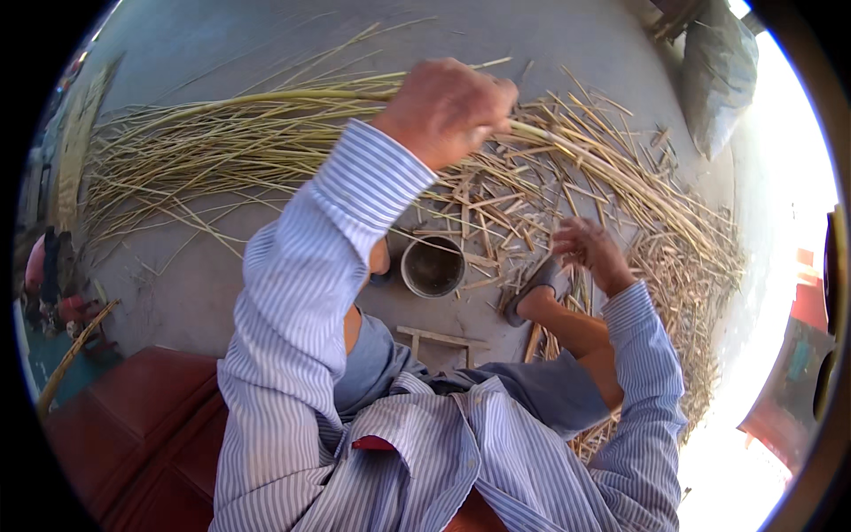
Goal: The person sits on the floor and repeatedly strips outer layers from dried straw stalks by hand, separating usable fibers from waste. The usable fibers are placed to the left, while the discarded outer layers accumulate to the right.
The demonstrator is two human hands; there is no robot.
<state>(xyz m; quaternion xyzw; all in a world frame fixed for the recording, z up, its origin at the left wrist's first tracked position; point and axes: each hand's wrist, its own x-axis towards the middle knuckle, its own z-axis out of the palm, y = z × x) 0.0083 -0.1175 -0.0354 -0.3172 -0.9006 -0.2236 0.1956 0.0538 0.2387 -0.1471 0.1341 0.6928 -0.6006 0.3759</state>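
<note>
My left hand (452,111) is raised at the far middle, closed round a long yellow-green stalk (545,135) that passes through the fist and runs out to both sides. Beneath it, a wide bundle of thin stalks (213,146) lies on the floor, reaching to the left. My right hand (592,253) hovers lower on the right, above short cut pieces and near my foot; its fingers are loosely bent and apart, with no object visible in them. A round dark bowl (433,266) with liquid in it stands between my feet.
Broken stalk pieces (496,217) and a heap of chips (683,293) cover the floor ahead and to the right. A small wooden frame (443,337) lies between my legs. At the back right hangs a grey sack (720,75); a dark red padded seat (142,417) is at lower left.
</note>
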